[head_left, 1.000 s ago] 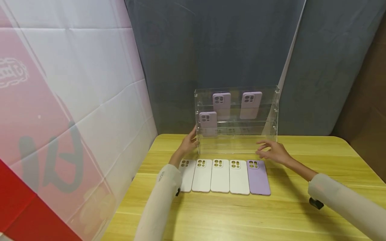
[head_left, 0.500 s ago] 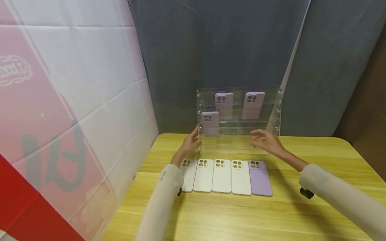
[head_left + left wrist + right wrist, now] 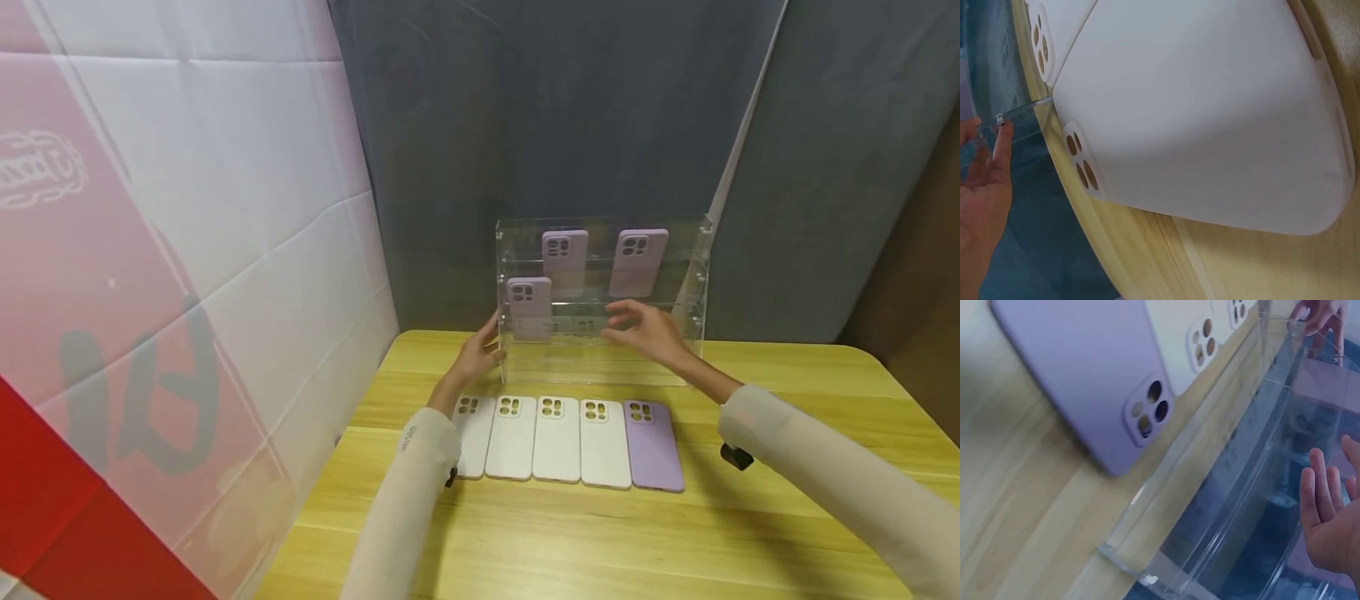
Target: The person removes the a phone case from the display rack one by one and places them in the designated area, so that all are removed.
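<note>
A clear acrylic tiered display stand (image 3: 600, 362) stands on the table. My left hand (image 3: 476, 357) grips its left side panel, fingertips by a small fastener in the left wrist view. Three lilac phone cases lean on its tiers: one upper left (image 3: 566, 257), one upper right (image 3: 640, 260), one lower left (image 3: 529, 304). My right hand (image 3: 645, 332) is held before the middle tier, fingers loosely bent and nothing between them. In front of the stand lies a row of several white phone cases (image 3: 557, 446), with a lilac case (image 3: 657, 450) at its right end.
The wooden table (image 3: 540, 542) has a rounded far right corner. A grey curtain (image 3: 600, 108) hangs behind the stand. A white and pink printed sheet (image 3: 247, 208) hangs along the left side.
My right hand has moved left and up, from the stand's lower right front to the middle tier. My left hand stays at the left panel. The head view has shifted slightly.
</note>
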`<state>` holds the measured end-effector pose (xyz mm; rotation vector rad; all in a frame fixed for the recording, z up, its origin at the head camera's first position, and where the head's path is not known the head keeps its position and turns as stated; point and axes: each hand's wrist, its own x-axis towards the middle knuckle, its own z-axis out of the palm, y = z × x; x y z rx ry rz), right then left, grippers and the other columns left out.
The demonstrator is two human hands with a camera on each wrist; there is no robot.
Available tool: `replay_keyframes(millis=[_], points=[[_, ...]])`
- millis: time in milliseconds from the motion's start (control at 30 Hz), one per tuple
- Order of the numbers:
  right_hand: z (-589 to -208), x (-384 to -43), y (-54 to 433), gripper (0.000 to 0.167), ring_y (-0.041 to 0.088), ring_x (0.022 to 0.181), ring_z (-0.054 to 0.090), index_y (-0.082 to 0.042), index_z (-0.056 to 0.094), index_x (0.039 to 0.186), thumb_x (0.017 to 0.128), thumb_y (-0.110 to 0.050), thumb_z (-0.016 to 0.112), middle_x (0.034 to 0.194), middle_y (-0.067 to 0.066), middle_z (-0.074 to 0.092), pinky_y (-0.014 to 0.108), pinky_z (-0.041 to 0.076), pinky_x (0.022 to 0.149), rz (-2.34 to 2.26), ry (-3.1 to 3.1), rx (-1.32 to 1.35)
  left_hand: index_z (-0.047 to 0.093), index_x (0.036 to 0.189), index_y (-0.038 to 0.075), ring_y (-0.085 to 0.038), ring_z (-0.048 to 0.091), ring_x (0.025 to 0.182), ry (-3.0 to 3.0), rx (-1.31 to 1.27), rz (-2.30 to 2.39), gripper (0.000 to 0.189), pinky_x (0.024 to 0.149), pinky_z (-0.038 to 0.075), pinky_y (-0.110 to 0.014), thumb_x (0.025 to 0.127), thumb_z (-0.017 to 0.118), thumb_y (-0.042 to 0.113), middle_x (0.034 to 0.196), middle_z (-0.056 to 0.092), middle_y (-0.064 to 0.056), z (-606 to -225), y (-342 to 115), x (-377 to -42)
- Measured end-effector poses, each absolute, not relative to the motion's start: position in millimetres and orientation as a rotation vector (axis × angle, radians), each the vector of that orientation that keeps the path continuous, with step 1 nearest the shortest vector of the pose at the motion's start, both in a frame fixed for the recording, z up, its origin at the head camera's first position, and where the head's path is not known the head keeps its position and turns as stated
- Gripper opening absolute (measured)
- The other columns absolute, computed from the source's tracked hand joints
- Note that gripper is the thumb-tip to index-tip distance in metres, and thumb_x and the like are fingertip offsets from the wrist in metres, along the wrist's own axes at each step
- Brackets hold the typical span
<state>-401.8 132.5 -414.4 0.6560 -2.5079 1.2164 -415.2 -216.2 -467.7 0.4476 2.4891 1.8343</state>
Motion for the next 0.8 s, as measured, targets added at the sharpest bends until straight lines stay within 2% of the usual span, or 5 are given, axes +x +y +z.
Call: replay_keyframes(millis=[200, 333, 533, 800], points=[[-404.0, -406.0, 117.5, 0.049, 0.034, 0.087, 0.077, -0.001, 0.068, 0.131, 0.087, -0.016, 0.085, 0.109, 0.018, 0.077, 0.019, 0.053, 0.054, 1.229, -2.471, 0.670, 0.019, 0.167, 0.031, -0.045, 0.043, 0.145, 2.484, 0.469, 1.845, 0.094, 0.110, 0.053, -0.046, 0.095, 0.056, -0.017, 0.168, 0.031, -0.014, -466.8, -215.4, -416.4], [-400.0, -408.6, 108.9, 0.050, 0.035, 0.088, 0.077, -0.001, 0.067, 0.132, 0.088, -0.016, 0.084, 0.113, 0.019, 0.076, 0.019, 0.059, 0.059, 1.268, -2.490, 0.650, 0.019, 0.167, 0.030, -0.045, 0.043, 0.144, 2.504, 0.475, 1.824, 0.091, 0.110, 0.053, -0.046, 0.097, 0.056, -0.014, 0.167, 0.032, -0.015, -465.6, -214.5, -415.7], [-395.0, -413.3, 95.0, 0.049, 0.036, 0.091, 0.077, -0.002, 0.066, 0.134, 0.090, -0.017, 0.083, 0.115, 0.020, 0.075, 0.028, 0.065, 0.067, 1.296, -2.491, 0.661, 0.021, 0.167, 0.027, -0.046, 0.046, 0.142, 2.525, 0.483, 1.826, 0.089, 0.109, 0.054, -0.047, 0.096, 0.057, -0.014, 0.166, 0.034, -0.017, -464.3, -213.7, -414.5], [-388.4, -420.5, 73.8, 0.047, 0.038, 0.094, 0.076, 0.002, 0.067, 0.130, 0.088, -0.012, 0.084, 0.113, 0.022, 0.075, 0.039, 0.067, 0.076, 1.311, -2.441, 0.662, 0.024, 0.166, 0.018, -0.045, 0.049, 0.140, 2.605, 0.517, 1.816, 0.091, 0.111, 0.052, -0.046, 0.092, 0.064, -0.016, 0.159, 0.043, -0.023, -463.5, -215.8, -415.1]])
